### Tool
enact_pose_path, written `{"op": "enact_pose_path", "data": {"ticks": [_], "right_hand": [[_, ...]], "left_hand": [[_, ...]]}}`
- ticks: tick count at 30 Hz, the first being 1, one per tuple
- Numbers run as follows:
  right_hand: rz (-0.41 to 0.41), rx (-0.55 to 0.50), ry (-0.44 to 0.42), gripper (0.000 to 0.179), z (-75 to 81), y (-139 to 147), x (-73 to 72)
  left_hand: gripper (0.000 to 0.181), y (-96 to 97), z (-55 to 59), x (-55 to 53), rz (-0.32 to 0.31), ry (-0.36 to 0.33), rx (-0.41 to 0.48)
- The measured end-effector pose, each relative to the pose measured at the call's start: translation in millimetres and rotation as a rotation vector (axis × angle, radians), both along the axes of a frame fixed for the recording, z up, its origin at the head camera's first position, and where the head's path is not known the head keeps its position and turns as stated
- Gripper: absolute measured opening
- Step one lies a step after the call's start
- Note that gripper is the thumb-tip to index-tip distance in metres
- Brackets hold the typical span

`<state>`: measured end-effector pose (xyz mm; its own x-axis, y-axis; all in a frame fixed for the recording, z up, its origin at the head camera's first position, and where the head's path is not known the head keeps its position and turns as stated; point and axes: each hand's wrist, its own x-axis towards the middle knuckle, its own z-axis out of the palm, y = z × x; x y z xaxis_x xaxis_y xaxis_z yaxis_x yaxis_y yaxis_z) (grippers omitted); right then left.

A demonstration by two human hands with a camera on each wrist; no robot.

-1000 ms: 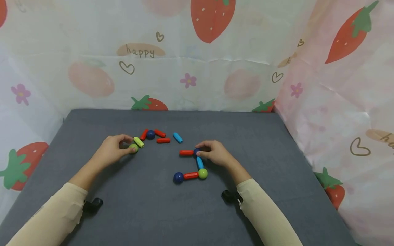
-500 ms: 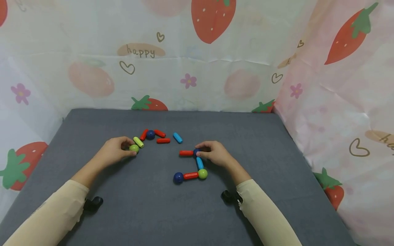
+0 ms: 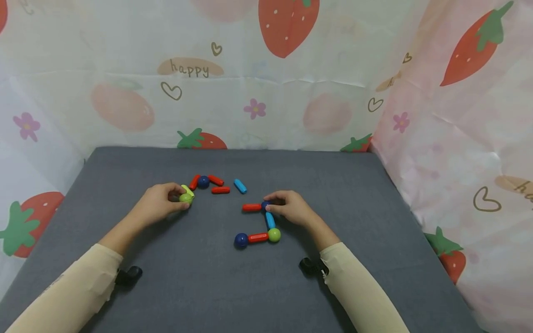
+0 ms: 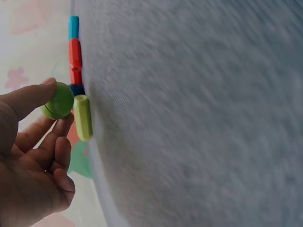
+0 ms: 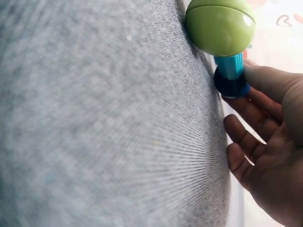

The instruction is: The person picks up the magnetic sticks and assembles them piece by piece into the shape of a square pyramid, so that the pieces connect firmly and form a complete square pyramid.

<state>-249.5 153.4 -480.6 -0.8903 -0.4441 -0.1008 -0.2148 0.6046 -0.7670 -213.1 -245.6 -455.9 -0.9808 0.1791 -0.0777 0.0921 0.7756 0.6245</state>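
Observation:
My left hand (image 3: 156, 203) pinches a green ball (image 4: 59, 101) between thumb and fingers, close beside a yellow-green rod (image 4: 83, 118). In the head view the ball overlaps that rod. My right hand (image 3: 291, 206) grips a dark blue ball (image 5: 231, 85) with thumb and fingertips. From this ball a red rod (image 3: 251, 208) points left, and a light blue rod (image 3: 270, 220) runs toward the front to another green ball (image 3: 274, 235). A second red rod (image 3: 258, 237) links that green ball to a dark blue ball (image 3: 241, 240) at the chain's front left end.
Behind the left hand, a dark blue ball (image 3: 203, 181) lies between two red rods (image 3: 215, 180). Nearby lie a loose red rod (image 3: 220, 190) and a light blue rod (image 3: 240, 186). The grey cloth-covered table (image 3: 200, 286) is bordered by a strawberry-print curtain (image 3: 266, 120).
My left hand has shifted slightly right with the green ball, which now overlaps the yellow-green rod in the head view. The right hand and the chain have stayed put.

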Motion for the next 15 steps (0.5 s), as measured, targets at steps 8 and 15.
{"op": "enact_pose_path", "data": {"ticks": [8,15], "right_hand": [[-0.004,-0.005,-0.002,0.032,-2.2,1.0,-1.6],[-0.007,-0.007,-0.008,0.032,-2.7,0.9,-1.6]], "left_hand": [[0.040,18.3,3.3,-0.1,-0.029,0.045,0.046],[0.040,40.8,-1.0,-3.7,-0.056,0.037,0.055]]}}
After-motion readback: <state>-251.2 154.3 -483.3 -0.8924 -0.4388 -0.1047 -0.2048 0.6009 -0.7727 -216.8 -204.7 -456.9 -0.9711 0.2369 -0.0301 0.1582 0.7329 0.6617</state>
